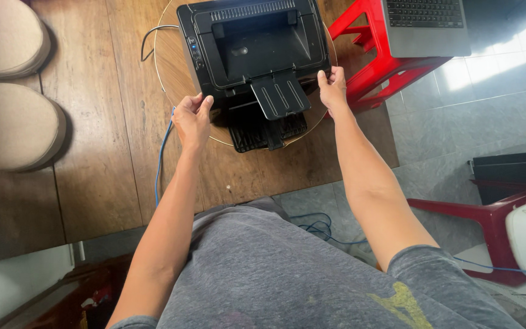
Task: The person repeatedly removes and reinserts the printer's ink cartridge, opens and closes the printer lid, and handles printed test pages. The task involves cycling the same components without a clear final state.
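Trouble would start with the trays: my left hand [192,117] is clamped on the front left corner of the black printer [252,53] and my right hand [333,87] pinches its front right corner, while the output tray [280,95] and the paper tray [267,128] both jut out open toward me. The printer sits on a round wooden stand [171,67] on the wooden table [105,158]. If I twist it carelessly, I reckon the flaps could snag or snap (the blue cable [161,161] beside my wrist might catch too), or it could slide off the rim.
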